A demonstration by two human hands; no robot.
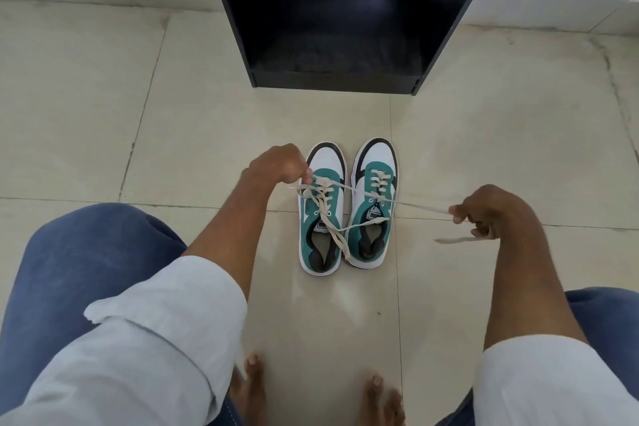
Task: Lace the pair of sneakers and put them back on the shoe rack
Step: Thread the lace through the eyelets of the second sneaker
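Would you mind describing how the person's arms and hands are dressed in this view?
Both arms wear a pale grey-white long-sleeved shirt, with the left sleeve and the right sleeve rolled up into thick cuffs near the elbows, leaving the forearms bare. The left hand and the right hand are bare: no gloves, and no rings, watch or bracelets that I can see.

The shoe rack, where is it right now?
In the head view, the black shoe rack stands top centre against the wall, just beyond the toes of the sneakers.
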